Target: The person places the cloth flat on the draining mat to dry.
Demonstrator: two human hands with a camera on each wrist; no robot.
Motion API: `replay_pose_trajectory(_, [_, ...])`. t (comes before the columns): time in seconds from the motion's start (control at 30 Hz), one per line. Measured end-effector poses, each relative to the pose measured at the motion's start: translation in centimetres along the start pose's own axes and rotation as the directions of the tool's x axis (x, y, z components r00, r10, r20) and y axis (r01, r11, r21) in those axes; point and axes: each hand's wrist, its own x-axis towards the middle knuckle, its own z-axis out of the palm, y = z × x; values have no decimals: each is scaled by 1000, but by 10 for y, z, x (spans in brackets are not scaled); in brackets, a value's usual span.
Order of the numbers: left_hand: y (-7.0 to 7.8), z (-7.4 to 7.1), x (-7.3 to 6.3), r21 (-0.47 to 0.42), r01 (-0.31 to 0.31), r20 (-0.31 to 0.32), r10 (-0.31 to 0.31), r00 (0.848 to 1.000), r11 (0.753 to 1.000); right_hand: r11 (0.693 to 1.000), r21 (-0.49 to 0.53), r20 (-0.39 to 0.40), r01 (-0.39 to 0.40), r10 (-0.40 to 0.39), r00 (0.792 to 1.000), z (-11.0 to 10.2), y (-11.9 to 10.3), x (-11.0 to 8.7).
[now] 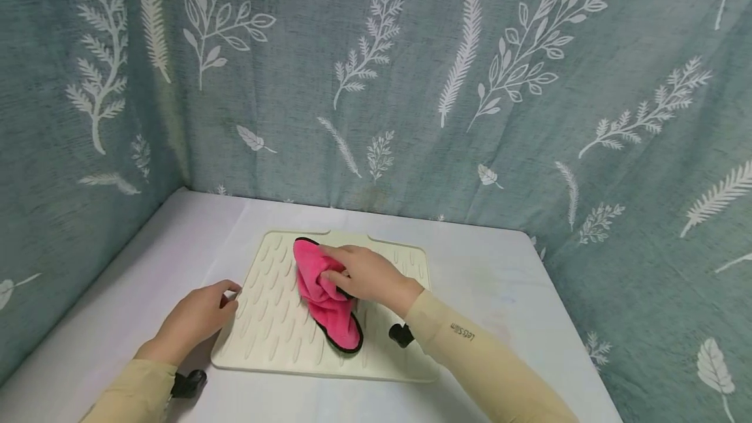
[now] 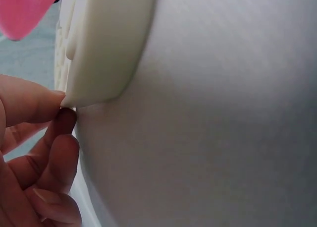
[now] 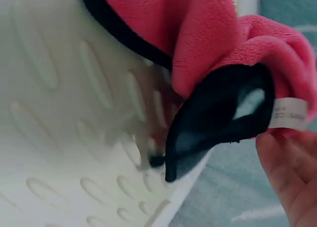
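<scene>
A cream drying mat (image 1: 267, 318) with raised oblong ridges lies on the white table. My right hand (image 1: 369, 274) grips a bunched pink cloth (image 1: 317, 289) with black trim over the middle of the mat. In the right wrist view the cloth (image 3: 208, 38) shows a black corner and a white label (image 3: 290, 114), with the thumb close below the label. My left hand (image 1: 200, 315) is at the mat's left side. The left wrist view shows its thumb and a finger (image 2: 64, 120) pinching the mat's edge (image 2: 106, 63), the other fingers curled below.
A white-covered table (image 1: 482, 292) carries the mat. Behind and along both sides hangs a grey-green curtain (image 1: 294, 96) with white leaf prints. Dark wrist-camera parts (image 1: 189, 384) show beside the left wrist.
</scene>
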Motion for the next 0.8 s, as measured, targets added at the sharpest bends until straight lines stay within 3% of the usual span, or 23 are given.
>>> replay_pose_trajectory(0.3, [4, -14, 5, 15, -8, 43, 7, 999, 1000, 979, 161, -119, -124, 144, 982, -24, 46, -39])
replay_pose_trajectory(0.5, [20, -33, 24, 79, -126, -2, 127, 992, 989, 980, 143, -114, -136, 153, 982, -14, 73, -70])
replay_pose_trajectory(0.63, [36, -41, 45, 115, -262, -27, 267, 963, 958, 993, 84, -54, -80, 85, 995, 3, 72, -80])
replay_pose_trajectory(0.8, [55, -42, 74, 131, -426, -13, 431, 902, 895, 1000, 25, 18, -3, 3, 1000, 23, 55, -84])
